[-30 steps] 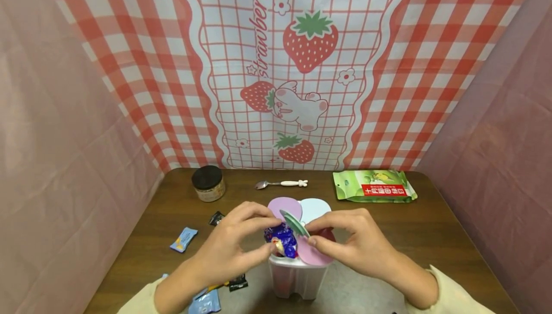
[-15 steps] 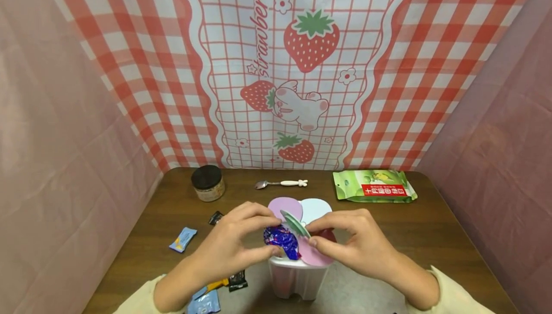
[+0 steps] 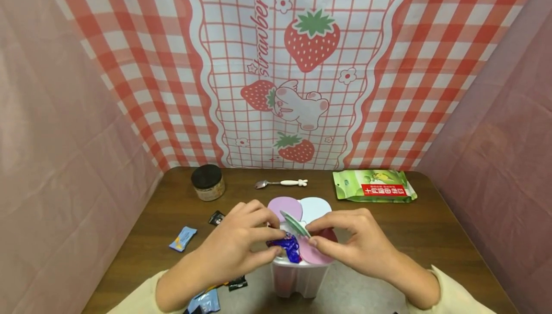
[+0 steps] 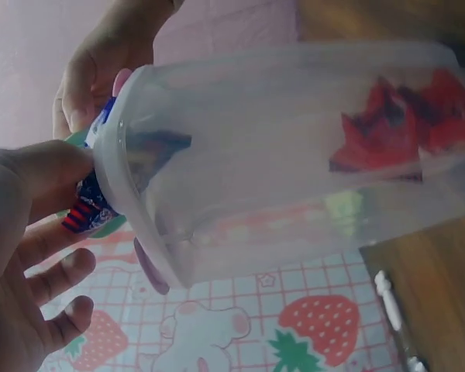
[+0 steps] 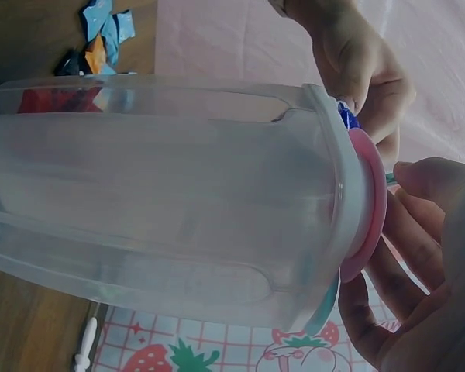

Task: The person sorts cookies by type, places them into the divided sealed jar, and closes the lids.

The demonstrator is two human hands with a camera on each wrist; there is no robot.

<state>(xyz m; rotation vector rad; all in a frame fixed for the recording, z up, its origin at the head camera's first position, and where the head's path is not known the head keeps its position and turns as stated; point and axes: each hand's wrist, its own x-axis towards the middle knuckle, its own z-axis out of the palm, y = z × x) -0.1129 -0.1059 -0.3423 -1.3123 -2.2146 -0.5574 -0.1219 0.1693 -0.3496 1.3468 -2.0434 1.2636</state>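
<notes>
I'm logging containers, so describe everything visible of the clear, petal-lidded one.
The container is tall, see-through and plastic-looking, with a whitish rim. It stands upright on the table. On top, a lilac lid, a pale blue lid and a pink lid lie flat; a dark red lid is partly hidden. The green lid is tilted up, pinched by the right hand. At that opening, the left hand holds a blue wrapper. Red wrappers lie inside, at the bottom.

The translucent container (image 3: 298,278) stood upright, its round green lid (image 3: 295,224) raised and tilted, with a shiny blue packet (image 3: 292,249) at the opening beside it.
</notes>
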